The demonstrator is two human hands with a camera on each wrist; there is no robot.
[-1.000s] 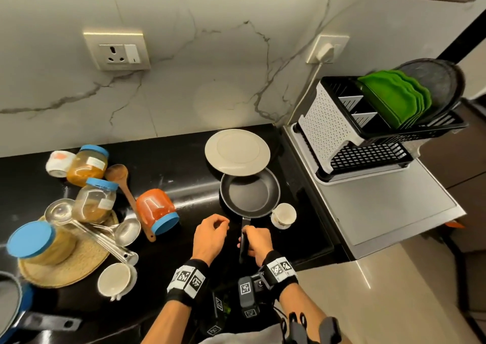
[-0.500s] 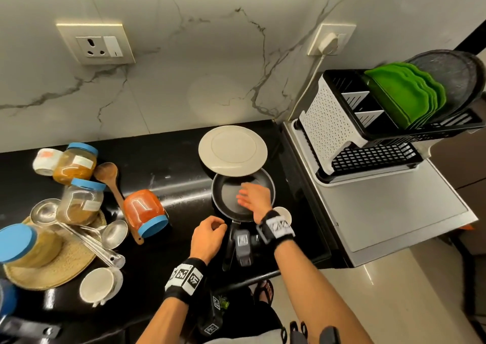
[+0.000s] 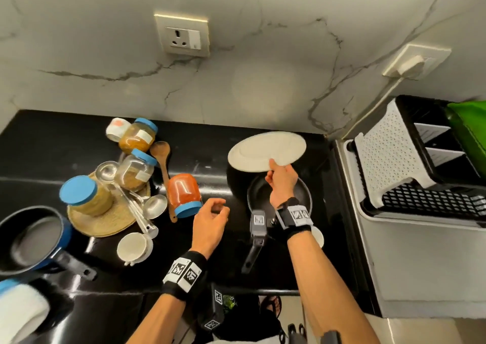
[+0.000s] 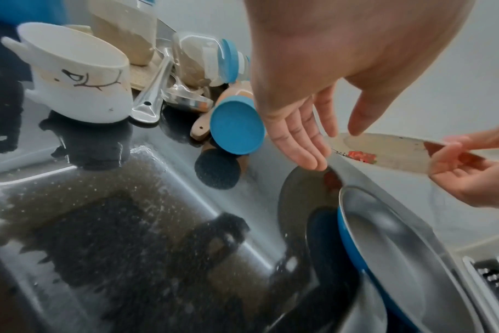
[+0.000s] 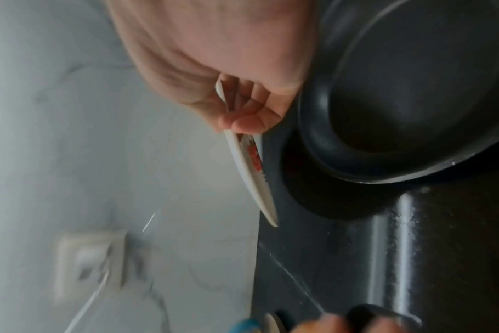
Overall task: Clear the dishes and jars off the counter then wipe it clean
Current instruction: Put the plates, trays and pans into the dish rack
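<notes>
My right hand (image 3: 276, 169) pinches the near rim of a white plate (image 3: 267, 150), thumb on top and fingers beneath. The plate is tilted and lifted off the black counter (image 3: 210, 144), above the far side of a dark frying pan (image 3: 255, 191). The left wrist view shows the plate (image 4: 385, 151) from below with a red print on it, and the right wrist view shows its edge (image 5: 251, 166) beside the pan (image 5: 413, 90). My left hand (image 3: 218, 209) hovers empty, fingers relaxed, left of the pan handle (image 3: 253, 251). An orange jar (image 3: 184, 194) lies on its side beside it.
Several blue-lidded jars (image 3: 138, 136), ladles (image 3: 155, 205), a wooden spoon (image 3: 161, 154) and a woven mat (image 3: 105, 220) crowd the left. White cups sit at the front (image 3: 132, 246) and by my right wrist (image 3: 318, 237). A blue saucepan (image 3: 31, 238) stands far left, a dish rack (image 3: 394, 154) on the right.
My right hand let go of the pan handle, reached across the pan and took the plate's near rim, tilting it up. The left hand stayed beside the handle. The view swung left.
</notes>
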